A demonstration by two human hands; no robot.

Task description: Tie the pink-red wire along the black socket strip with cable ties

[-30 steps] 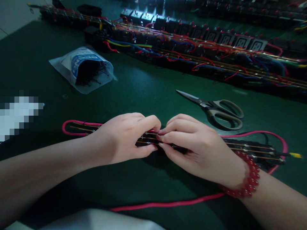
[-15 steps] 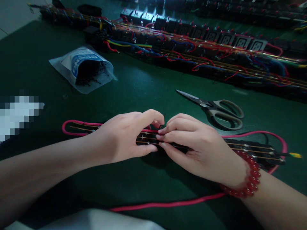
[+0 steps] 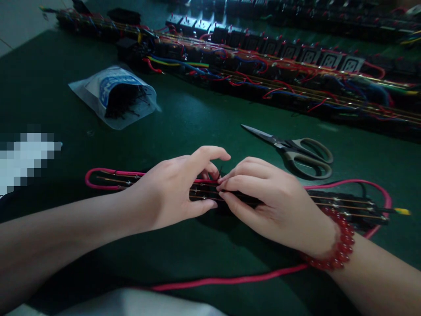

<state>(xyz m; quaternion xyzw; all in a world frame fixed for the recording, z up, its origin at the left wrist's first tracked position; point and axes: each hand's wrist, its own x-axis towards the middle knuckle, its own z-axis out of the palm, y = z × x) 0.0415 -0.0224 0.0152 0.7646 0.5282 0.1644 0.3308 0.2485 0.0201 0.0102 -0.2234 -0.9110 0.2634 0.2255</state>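
Strip [image 3: 342, 205]: lower centre, pink wire [image 3: 98, 171] alongside.
Left hand [image 3: 171, 193]: clamped on strip, forefinger lifted.
Right hand [image 3: 272, 206]: fingertips pinched on it.
Tip: hold it flat, pinch close.

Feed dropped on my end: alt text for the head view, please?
Left hand and right hand meet fingertips on a long black wired strip with a pink cable, on a green mat. Scissors lie beyond; a plastic bag sits upper left.
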